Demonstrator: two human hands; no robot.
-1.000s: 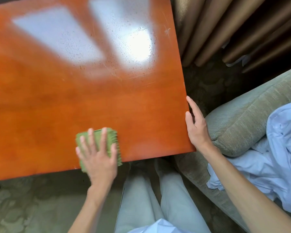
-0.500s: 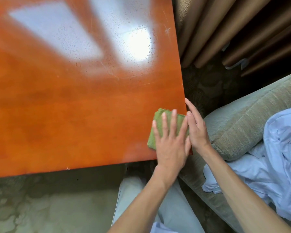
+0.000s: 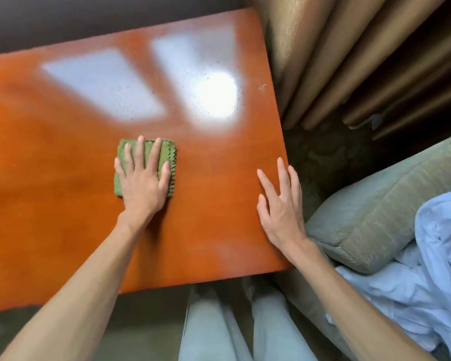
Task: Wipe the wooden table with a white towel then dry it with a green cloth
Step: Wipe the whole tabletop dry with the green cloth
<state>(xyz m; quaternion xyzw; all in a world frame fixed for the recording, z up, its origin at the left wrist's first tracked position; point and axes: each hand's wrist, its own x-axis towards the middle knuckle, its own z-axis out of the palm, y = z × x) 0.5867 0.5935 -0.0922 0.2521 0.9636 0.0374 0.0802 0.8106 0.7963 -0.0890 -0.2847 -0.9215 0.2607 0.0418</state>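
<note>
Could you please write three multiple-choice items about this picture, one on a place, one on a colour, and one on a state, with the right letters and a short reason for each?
1. Where does the right hand rest?
A. on the sofa arm
B. on the table near its right edge
C. on the cloth

2. What colour is the cloth under the left hand?
A. green
B. white
C. blue

3. How do the left hand's fingers lie?
A. curled into a fist
B. pinching a corner
C. straight, pressing flat

Key: 1 B, the palm lies on the wooden table beside its right edge. 2 A, green fabric shows around the fingers. 3 C, the fingers are spread flat over the cloth.
</note>
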